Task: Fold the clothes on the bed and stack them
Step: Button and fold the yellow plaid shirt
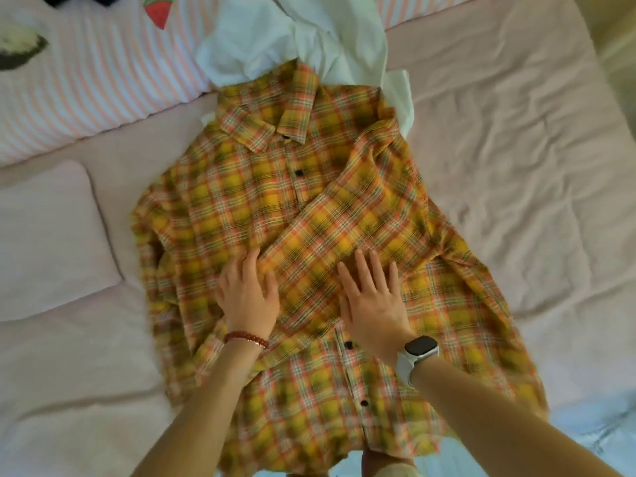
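Head view
Left hand: the left hand (248, 295) lies palm down on the plaid shirt (309, 242), fingers straight and slightly spread, pressing on the cuff end of the folded sleeve (347, 222); it grips nothing. A red bead bracelet (246, 339) circles its wrist.
Right hand: the right hand (373, 297) lies flat just beside the left one, fingers straight and fanned, palm pressing the sleeve and the shirt front beneath; it grips nothing. A smartwatch (420, 349) with a white band sits on its wrist.
Arms: both forearms reach in from the bottom edge, angled toward each other.
Plaid shirt: yellow and orange, buttoned, spread front up in the middle of the bed (516, 160), collar away from the person. One sleeve is folded diagonally across the chest, from the shoulder on the right down to the hands.
White garment: a white garment (292, 39) lies rumpled beyond the collar, its edge tucked partly under the shirt.
Pillows: a plain pink pillow (48, 235) lies left of the shirt, apart from it; a pink-striped pillow (96, 77) with a watermelon patch lies at upper left.
Bedsheet: pale pink, wrinkled.
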Available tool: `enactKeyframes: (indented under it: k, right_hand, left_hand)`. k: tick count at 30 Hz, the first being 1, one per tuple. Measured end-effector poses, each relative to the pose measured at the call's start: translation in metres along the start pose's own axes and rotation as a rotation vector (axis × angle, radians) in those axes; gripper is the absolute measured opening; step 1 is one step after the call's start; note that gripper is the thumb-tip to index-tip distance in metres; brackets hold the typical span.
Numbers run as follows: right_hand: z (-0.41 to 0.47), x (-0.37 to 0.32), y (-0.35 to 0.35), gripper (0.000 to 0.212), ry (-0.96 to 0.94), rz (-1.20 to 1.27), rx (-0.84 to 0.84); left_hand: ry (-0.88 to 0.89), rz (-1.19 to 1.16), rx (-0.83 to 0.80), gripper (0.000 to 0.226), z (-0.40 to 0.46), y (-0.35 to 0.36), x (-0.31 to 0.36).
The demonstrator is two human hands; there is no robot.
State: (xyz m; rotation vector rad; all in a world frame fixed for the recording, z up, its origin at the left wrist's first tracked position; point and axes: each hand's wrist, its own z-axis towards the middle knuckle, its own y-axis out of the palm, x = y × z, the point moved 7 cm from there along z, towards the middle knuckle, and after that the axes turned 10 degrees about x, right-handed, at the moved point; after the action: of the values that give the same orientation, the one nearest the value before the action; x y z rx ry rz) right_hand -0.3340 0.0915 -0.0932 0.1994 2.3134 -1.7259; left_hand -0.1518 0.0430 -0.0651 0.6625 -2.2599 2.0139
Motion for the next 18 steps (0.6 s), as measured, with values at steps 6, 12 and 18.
enactKeyframes:
  k: [6,12,18]
  right_hand:
    - [-0.023,-0.115,0.017,0.051,-0.179,0.135,-0.026]
    - [-0.048,-0.196,0.047,0.049,-0.308,0.125,-0.072]
    - [-0.059,-0.206,0.064,0.052,-0.195,0.034,-0.142]
  left_hand:
    - [-0.591,-0.099,0.125,0.049,-0.039,-0.042,-0.174]
    - [-0.617,-0.389,-0.237,0.019,-0.052,-0.017,-0.235]
    - [-0.485,-0.504,-0.075,0.017,-0.049,-0.042,-0.254]
